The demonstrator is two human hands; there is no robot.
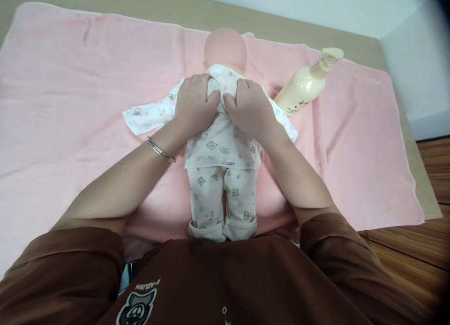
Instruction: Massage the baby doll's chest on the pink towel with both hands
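Note:
A baby doll [225, 46] lies face down on a pink towel [70, 81], head away from me, dressed in a white printed top and trousers [221, 193]. My left hand [195, 104] rests on the doll's upper back at the left, fingers curled and pinching the fabric of the top. Beside it, my right hand [249, 107] lies on the right shoulder area, its fingers also curled into the cloth. The thumbs nearly meet at the middle of the doll's back. A thin bangle circles my left wrist.
A cream pump bottle [304, 86] lies on its side on the towel just right of the doll. The towel covers a wooden table [281, 32] set against a white wall. Wooden floor [432, 175] shows at the right.

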